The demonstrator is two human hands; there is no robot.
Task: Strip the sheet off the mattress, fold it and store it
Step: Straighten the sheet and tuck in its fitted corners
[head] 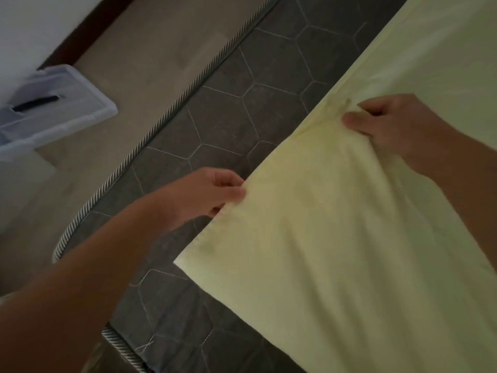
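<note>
Pale yellow sheet (336, 238) lies partly peeled over grey mattress (242, 103). Left hand (207, 193) and right hand (395, 125) both pinch its edge. Clear storage box (53, 106) on floor beyond mattress, contents unclear.

A home bedroom: a grey mattress (236, 109) quilted in hexagons and edged with twisted cord piping (150, 130) lies partly under a pale yellow sheet (336, 251), beside a beige floor (150, 49), a white wall with dark baseboard (88, 30), and a clear plastic storage box (53, 103).

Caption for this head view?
Both hands, left hand and right hand, grip pale yellow sheet over grey quilted mattress.
</note>
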